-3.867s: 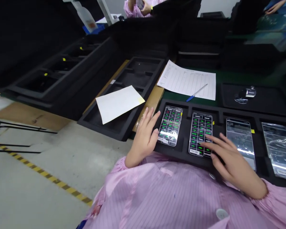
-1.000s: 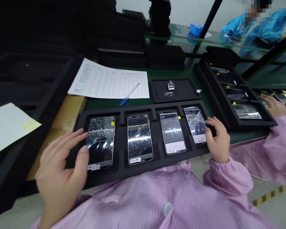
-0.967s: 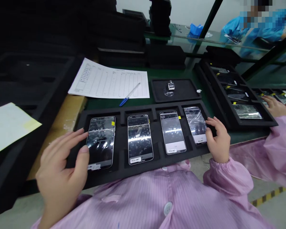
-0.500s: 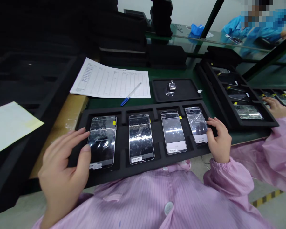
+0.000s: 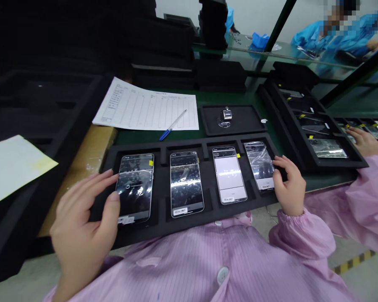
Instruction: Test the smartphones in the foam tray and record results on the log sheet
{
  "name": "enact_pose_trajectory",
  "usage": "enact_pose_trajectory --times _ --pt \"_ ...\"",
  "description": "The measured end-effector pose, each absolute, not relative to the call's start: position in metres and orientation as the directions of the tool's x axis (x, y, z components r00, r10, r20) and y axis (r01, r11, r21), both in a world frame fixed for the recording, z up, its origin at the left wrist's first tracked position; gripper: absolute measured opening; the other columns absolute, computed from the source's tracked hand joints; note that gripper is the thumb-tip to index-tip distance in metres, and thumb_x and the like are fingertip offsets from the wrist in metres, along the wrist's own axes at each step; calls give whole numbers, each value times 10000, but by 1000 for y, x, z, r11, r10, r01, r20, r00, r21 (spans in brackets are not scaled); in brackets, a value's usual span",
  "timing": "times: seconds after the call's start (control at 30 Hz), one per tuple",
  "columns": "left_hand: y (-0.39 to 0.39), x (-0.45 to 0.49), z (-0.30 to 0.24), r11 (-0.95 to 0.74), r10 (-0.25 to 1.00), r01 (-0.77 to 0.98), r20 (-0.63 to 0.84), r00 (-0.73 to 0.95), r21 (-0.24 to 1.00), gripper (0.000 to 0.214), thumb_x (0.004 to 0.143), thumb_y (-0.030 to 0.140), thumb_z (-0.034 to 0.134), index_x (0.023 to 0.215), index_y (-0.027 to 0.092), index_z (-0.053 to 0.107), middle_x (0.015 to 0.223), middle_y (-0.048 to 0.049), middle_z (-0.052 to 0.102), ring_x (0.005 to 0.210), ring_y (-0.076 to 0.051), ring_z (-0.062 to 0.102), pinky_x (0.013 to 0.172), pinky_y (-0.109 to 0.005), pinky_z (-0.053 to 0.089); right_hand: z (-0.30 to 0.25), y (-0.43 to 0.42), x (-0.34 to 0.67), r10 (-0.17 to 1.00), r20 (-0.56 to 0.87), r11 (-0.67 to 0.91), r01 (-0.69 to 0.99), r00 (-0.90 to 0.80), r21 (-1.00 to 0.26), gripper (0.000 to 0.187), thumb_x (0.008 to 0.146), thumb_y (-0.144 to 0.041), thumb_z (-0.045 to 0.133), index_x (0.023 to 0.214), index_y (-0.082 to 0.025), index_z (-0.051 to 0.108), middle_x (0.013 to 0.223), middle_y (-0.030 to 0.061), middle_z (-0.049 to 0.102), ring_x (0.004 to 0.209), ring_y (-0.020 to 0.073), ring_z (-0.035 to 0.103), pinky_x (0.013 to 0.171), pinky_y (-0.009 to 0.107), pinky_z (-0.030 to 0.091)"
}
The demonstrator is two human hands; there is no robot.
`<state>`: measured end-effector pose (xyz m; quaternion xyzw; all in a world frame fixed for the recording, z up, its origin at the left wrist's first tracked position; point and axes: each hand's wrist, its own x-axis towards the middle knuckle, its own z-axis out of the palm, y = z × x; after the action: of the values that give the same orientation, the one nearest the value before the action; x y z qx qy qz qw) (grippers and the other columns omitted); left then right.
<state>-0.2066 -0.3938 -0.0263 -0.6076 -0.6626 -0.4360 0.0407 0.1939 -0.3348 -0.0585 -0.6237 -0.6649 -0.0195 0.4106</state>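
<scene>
A black foam tray (image 5: 160, 218) in front of me holds several phones in a row. My left hand (image 5: 82, 226) rests open at the tray's left end, thumb tip touching the left edge of the first phone (image 5: 135, 187). My right hand (image 5: 288, 184) lies at the right end, fingers curled loosely against the side of the film-wrapped fourth phone (image 5: 261, 165), holding nothing. The second phone (image 5: 186, 183) shows a dark screen. The third phone (image 5: 229, 174) shows a bright white screen.
A printed form (image 5: 148, 110) with a blue pen (image 5: 172, 125) lies behind the tray. A small tray with a metal clicker (image 5: 226, 115) sits beside it. Another phone tray (image 5: 315, 134) stands at right, where a co-worker's hand (image 5: 367, 140) works. Empty black trays (image 5: 34, 109) stack at left.
The third phone's screen has turned brighter white. Both hands stay where they were half a second ago; several seconds back they were tapping lit phones from another viewing angle.
</scene>
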Motion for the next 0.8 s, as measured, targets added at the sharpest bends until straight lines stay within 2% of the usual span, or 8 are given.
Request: enact_pose_trajectory --times 0.13,0.23,0.33,0.4,0.43,0.5,0.67,0.8 --pt "-393 -207 -27 -120 768 843 587 -256 525 311 928 357 571 1134 177 720 1190 -131 721 1239 -289 615 1129 -506 410 -57 -334 195 808 582 233 861 88 -453 240 916 -250 509 1089 -202 667 1176 119 715 1257 321 593 1053 573 469" --pt "-393 -208 -27 -118 774 841 579 -255 528 306 928 354 568 1140 191 716 1199 -119 719 1243 -282 612 1132 -505 408 -50 -340 182 831 536 381 853 -148 -356 327 942 -249 503 1240 -227 636 1265 107 684 1355 326 506 1085 583 441" --pt "-393 -208 -28 -124 775 843 582 -248 524 302 931 350 564 1138 192 717 1192 -119 721 1238 -279 615 1130 -500 412 -43 -350 158 798 405 573 772 -447 -277 361 979 -288 500 1322 -269 613 1526 94 484 1485 341 316 1150 623 348" --pt "-394 -209 -28 -124 772 844 585 -248 522 302 930 349 565 1140 191 714 1194 -120 720 1238 -281 614 1128 -503 413 -41 -356 145 780 353 610 754 -517 -242 329 995 -316 501 1292 -288 640 1629 66 320 1523 358 209 1175 658 276" --pt "-394 -209 -28 -125 771 843 586 -250 523 303 930 351 565 1139 190 714 1195 -122 719 1238 -282 615 1128 -506 413 -41 -358 142 781 356 607 759 -514 -235 315 999 -319 499 1273 -291 652 1645 55 284 1528 361 188 1183 668 247" --pt "-394 -210 -28 -122 775 843 581 -249 523 302 930 356 563 1134 191 714 1198 -122 718 1235 -284 616 1126 -510 414 -41 -359 143 792 417 571 781 -445 -252 309 1003 -300 480 1254 -289 659 1630 49 320 1520 353 220 1192 666 231" --pt "-394 -209 -26 -111 792 836 556 -252 537 309 933 369 554 1112 180 720 1187 -133 718 1238 -290 614 1124 -503 419 -47 -350 171 791 609 367 841 -57 -397 336 989 -234 444 1262 -238 639 1417 103 586 1416 315 441 1146 602 370" --pt "-393 -207 -25 -116 789 837 562 -250 535 314 931 372 556 1103 167 721 1184 -144 718 1238 -297 615 1120 -509 420 -54 -344 181 787 602 244 826 137 -507 359 968 -231 469 1290 -197 625 1287 131 671 1315 311 554 1086 568 446"
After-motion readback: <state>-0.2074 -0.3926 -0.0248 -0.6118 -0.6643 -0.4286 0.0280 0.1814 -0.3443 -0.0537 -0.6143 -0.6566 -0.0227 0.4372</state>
